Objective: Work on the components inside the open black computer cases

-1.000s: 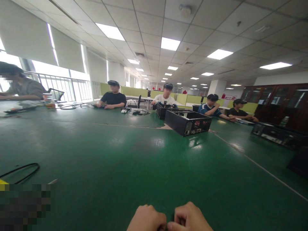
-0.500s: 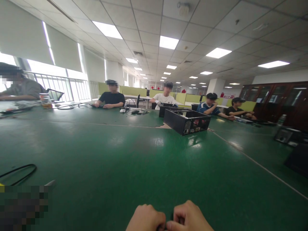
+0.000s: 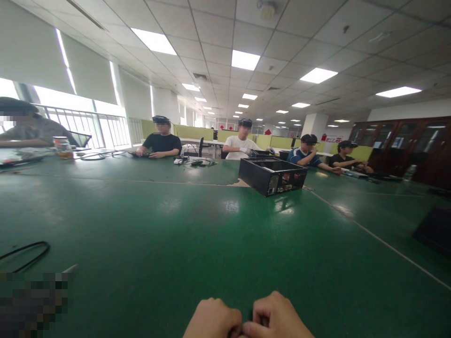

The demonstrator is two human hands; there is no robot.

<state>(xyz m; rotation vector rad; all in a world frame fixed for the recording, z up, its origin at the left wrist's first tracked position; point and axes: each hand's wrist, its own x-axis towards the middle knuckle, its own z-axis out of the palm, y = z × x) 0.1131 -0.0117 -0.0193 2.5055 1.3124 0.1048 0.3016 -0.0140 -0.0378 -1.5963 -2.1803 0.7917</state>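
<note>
My left hand (image 3: 213,321) and my right hand (image 3: 278,318) rest side by side at the bottom edge of the view, on the green table (image 3: 197,234). Both are curled into fists with the knuckles up and the fingertips touching between them. Something small and dark shows between the fingers, too hidden to tell what it is. The lower parts of both hands are cut off by the frame.
An open black computer case (image 3: 271,175) stands far across the table. A black cable loop (image 3: 26,253) lies at the near left. Several people sit along the far side and at the left. A dark panel (image 3: 435,231) lies at the right edge.
My hands have stayed in place. The view has drifted slightly, so the far computer case and the people shift a little in the frame.
</note>
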